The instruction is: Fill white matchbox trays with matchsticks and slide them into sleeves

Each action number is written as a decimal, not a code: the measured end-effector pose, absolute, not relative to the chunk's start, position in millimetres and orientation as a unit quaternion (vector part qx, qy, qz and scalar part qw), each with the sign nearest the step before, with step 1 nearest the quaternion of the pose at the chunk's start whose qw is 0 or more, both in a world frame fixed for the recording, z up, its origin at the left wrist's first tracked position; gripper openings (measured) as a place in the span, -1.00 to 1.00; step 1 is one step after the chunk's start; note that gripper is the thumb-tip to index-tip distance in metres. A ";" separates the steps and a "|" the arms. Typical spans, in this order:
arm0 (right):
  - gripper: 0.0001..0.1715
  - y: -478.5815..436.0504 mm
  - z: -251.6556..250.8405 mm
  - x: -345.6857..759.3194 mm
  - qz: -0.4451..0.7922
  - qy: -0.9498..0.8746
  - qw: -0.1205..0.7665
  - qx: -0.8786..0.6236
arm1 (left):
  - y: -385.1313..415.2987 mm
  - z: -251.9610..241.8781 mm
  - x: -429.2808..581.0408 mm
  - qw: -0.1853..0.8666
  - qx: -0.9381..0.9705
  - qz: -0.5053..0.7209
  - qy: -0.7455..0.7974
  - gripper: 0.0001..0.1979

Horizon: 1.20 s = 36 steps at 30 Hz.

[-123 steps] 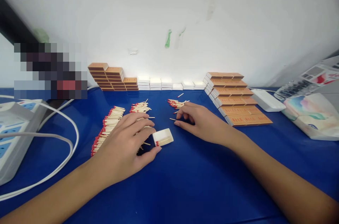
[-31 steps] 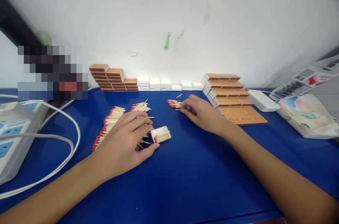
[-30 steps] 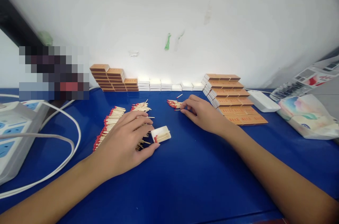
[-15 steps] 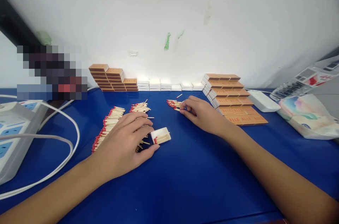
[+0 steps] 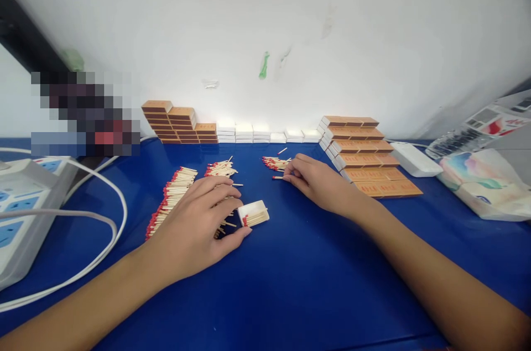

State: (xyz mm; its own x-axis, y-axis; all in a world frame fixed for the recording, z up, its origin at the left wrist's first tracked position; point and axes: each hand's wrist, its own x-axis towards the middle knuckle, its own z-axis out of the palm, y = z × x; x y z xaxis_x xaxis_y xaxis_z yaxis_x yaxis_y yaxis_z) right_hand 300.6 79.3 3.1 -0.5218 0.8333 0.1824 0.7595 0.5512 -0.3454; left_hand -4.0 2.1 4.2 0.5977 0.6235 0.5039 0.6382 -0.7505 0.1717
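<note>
Left hand: the left hand (image 5: 194, 224) is arched with fingers spread, thumb and index finger at the left-hand corners of the tray; whether they press on it, I cannot tell.
Right hand: the right hand (image 5: 309, 181) pinches one red-headed wooden match (image 5: 279, 178) between thumb and fingertips, head pointing left.
Tray: one open white cardboard matchbox tray (image 5: 254, 213) lies on the glossy blue tabletop (image 5: 257, 296) between the hands, with several matches inside, too overlapped to count.
Loose matches: a long fanned row of red-tipped matches (image 5: 172, 196) and a smaller heap of matches (image 5: 220, 168) on the left, a little pile of matches (image 5: 272, 162) by the right fingers, one stray match (image 5: 282, 150) behind it.
In the way: the left hand covers part of the matches beneath it.
Back row: three columns of orange-and-brown cardboard matchboxes (image 5: 178, 124), then six columns of white trays (image 5: 244, 133).
Right stack: six steps of orange matchboxes (image 5: 365, 160).
Edges: one white rectangular plastic device (image 5: 415, 159), one pastel-printed tissue pack (image 5: 483, 185), one clear plastic bottle (image 5: 452, 138); leftward, a white-and-blue power strip (image 5: 29, 213) and looping white cables (image 5: 118, 196).
</note>
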 end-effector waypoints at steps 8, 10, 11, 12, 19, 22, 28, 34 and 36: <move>-0.88 36.3 22.6 263.2 0.143 -0.890 0.201 -0.384 | 0.8 4.2 -2.8 0.017 -0.890 -0.278 -0.361 -0.75; -0.88 26.9 22.7 254.1 0.126 -0.901 0.197 -0.364 | 0.5 5.1 -1.8 0.015 -0.891 -0.276 -0.359 -0.76; -0.88 23.8 21.9 251.3 0.120 -0.907 0.194 -0.355 | 0.4 5.5 -1.4 0.015 -0.892 -0.275 -0.359 -0.77; -0.88 22.0 21.0 249.7 0.118 -0.911 0.190 -0.347 | 0.2 5.9 -1.2 0.015 -0.892 -0.274 -0.358 -0.77; -0.94 27.9 24.0 259.7 0.159 -0.902 0.172 -0.363 | -1.0 6.4 -1.0 0.017 -0.894 -0.274 -0.354 -0.79; -0.94 29.0 25.0 260.1 0.180 -0.899 0.162 -0.365 | -1.1 7.7 -0.3 0.013 -0.894 -0.276 -0.352 -0.81; -0.92 25.6 22.5 253.5 0.199 -0.902 0.150 -0.354 | -1.2 9.6 0.1 0.004 -0.896 -0.275 -0.347 -0.81; -0.90 56.4 17.1 280.7 0.107 -0.862 0.238 -0.435 | -2.0 8.5 -0.6 0.007 -0.896 -0.279 -0.344 -0.82; -0.90 71.2 11.7 294.4 0.058 -0.849 0.220 -0.477 | -2.2 8.7 -0.6 0.009 -0.897 -0.280 -0.343 -0.82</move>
